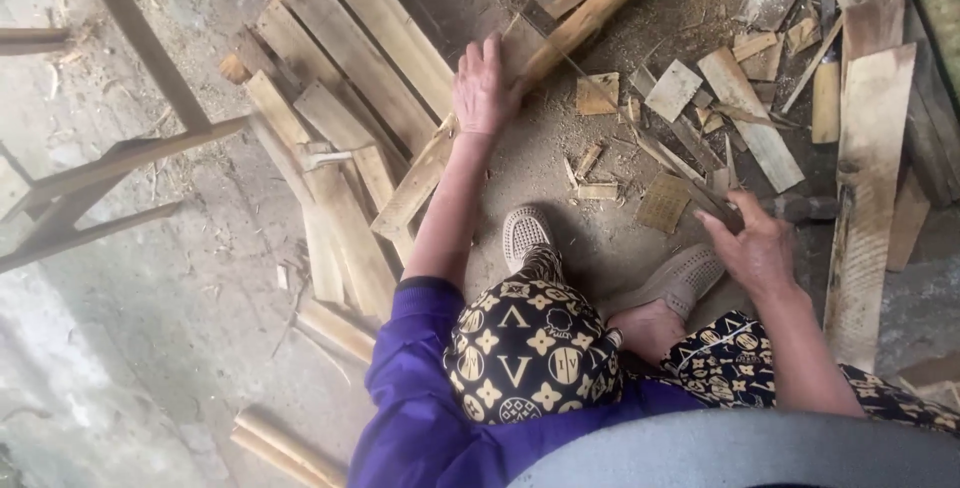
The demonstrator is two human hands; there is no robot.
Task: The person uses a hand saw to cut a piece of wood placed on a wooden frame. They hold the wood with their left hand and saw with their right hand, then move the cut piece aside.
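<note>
Reaching out, the left hand [482, 88] lies flat with fingers spread on a long pale wooden plank [520, 73] on the dusty ground. The right hand [757, 248], fingers curled, grips a dark-headed hammer [800, 208] beside small wood scraps [672, 90].

No packages, labels, signs or screens appear anywhere in the head view, from the upper left of the frame to the lower right.
</note>
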